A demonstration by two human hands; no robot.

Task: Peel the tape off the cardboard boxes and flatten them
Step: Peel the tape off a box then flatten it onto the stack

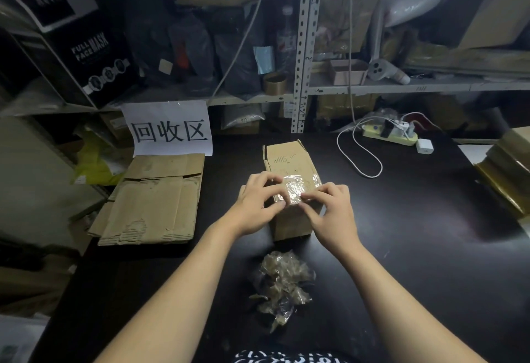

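Leftmost on the black desk [415, 248], a stack of flattened cardboard [152, 202] lies below a paper sign [169, 130]. At centre, the left hand [255, 205] curls over the top of an upright cardboard box [286, 159], holding it. The right hand [329, 210] pinches the edge of the clear tape [295, 187] stuck on the box top. A wad of peeled tape [284, 285] lies nearer the person. A power strip [390, 134] sits far right.

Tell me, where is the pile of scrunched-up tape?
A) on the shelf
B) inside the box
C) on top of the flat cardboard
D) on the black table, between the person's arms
D: the scrunched-up tape lies on the black table, nearer the person than the box, between both forearms.
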